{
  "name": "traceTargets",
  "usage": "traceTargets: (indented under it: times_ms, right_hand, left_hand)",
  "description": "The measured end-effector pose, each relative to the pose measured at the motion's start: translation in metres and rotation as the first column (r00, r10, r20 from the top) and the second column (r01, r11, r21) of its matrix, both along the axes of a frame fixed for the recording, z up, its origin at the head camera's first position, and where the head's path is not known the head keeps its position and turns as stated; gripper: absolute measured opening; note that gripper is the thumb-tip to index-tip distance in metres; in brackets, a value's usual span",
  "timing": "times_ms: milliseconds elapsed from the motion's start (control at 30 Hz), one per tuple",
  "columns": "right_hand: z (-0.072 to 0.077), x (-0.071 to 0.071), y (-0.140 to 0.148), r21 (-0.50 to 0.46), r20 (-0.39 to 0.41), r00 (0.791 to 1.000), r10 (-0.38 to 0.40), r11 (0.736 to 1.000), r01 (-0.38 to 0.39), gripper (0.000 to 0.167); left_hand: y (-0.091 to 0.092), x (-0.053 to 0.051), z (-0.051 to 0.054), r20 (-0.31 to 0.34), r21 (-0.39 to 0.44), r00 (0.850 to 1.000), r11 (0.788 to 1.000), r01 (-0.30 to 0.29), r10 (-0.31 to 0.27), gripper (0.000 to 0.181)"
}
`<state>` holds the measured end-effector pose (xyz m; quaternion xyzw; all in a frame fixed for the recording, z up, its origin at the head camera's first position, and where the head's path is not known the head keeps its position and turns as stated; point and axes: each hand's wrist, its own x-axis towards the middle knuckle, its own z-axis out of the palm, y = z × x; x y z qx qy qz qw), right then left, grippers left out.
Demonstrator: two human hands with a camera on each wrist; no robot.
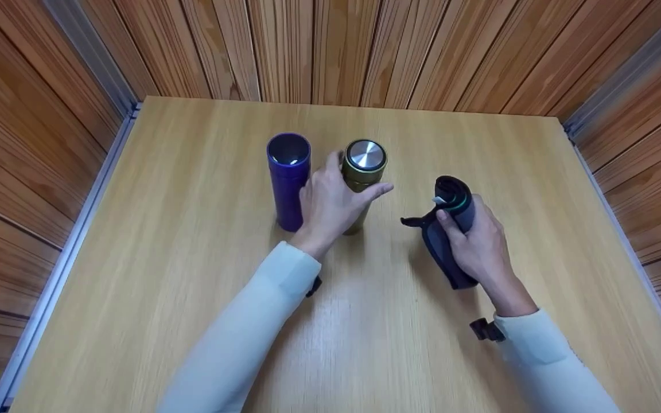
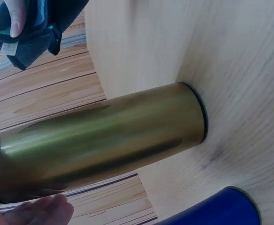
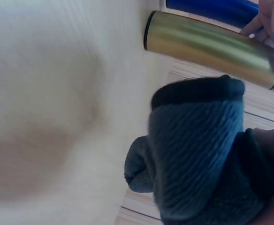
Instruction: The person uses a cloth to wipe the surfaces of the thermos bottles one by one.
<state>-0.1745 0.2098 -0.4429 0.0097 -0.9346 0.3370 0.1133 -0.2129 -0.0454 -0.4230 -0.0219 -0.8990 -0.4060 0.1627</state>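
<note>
A gold thermos (image 1: 359, 178) with a silver-topped lid stands upright on the table. My left hand (image 1: 330, 198) is at its upper part, thumb stretched straight across the near side and fingers at its left; the left wrist view shows the gold body (image 2: 104, 140) with fingertips (image 2: 48, 211) beside its lid end. Just left of that hand stands a purple-blue thermos (image 1: 288, 183) with a dark lid. Above the table at the right, my right hand (image 1: 482, 246) grips a rolled dark grey towel (image 1: 451, 246), thumb on its near side. One loose corner sticks out, and a white tag shows.
The light wooden table (image 1: 193, 321) has wood-plank walls (image 1: 342, 51) behind and at both sides. Grey metal strips (image 1: 78, 241) run along its side edges. A small black device (image 1: 486, 330) sits at the right wrist.
</note>
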Motion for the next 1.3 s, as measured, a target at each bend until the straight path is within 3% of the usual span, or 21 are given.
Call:
traceTargets:
  times_ms: [233, 367, 600, 967, 1100, 1300]
  right_hand:
    - [-0.003, 0.001, 0.019, 0.121, 0.077, 0.997, -0.007, 0.993, -0.003, 0.041]
    - [-0.008, 0.001, 0.028, 0.178, 0.122, 0.992, -0.017, 0.984, -0.005, 0.045]
    - [-0.016, 0.001, 0.042, 0.259, 0.123, 0.992, 0.005, 0.965, -0.037, 0.049]
    - [-0.035, -0.004, 0.059, 0.373, 0.127, 0.992, 0.012, 0.926, -0.059, 0.048]
    - [-0.045, -0.005, 0.062, 0.415, 0.188, 0.982, 0.018, 0.905, -0.096, 0.053]
    - [-0.058, -0.003, 0.056, 0.497, 0.290, 0.957, 0.006, 0.853, -0.157, 0.079]
  left_hand:
    - [0.002, 0.021, -0.018, 0.128, -0.014, 0.992, 1.000, -0.024, 0.025, 0.109]
    - [0.000, 0.031, -0.026, 0.138, -0.072, 0.990, 0.997, -0.015, 0.025, 0.108]
    - [-0.011, 0.042, -0.037, 0.078, -0.211, 0.997, 0.977, 0.018, -0.002, 0.104]
    - [-0.043, 0.061, -0.054, -0.041, -0.424, 0.994, 0.903, 0.073, -0.100, 0.075]
    - [-0.053, 0.065, -0.057, -0.057, -0.464, 0.992, 0.882, 0.077, -0.116, 0.073]
    - [-0.063, 0.070, -0.058, -0.093, -0.476, 0.987, 0.877, 0.071, -0.130, 0.068]
